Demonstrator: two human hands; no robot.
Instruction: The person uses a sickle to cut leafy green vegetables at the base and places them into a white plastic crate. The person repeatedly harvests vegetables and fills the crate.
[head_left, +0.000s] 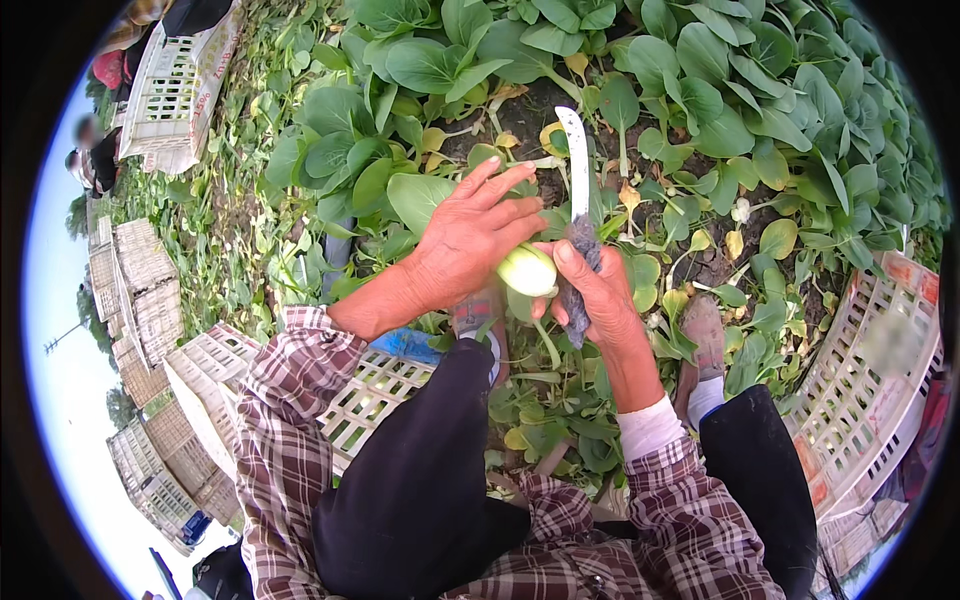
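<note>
Fingers spread, my left hand lies over a bok choy head; its thumb and underside are hidden, so its grip is unclear. The head's pale cut base faces my right hand. That hand is closed around the cloth-wrapped handle of a knife, with fingertips close to the bok choy base. The knife's long whitish blade, hooked at the tip, points away from me. A broad green leaf shows beside my left hand.
Rows of growing bok choy fill the far side. Loose and yellowed leaves litter the soil. Plastic crates stand at right, by my left leg and stacked at left. People are at the upper left.
</note>
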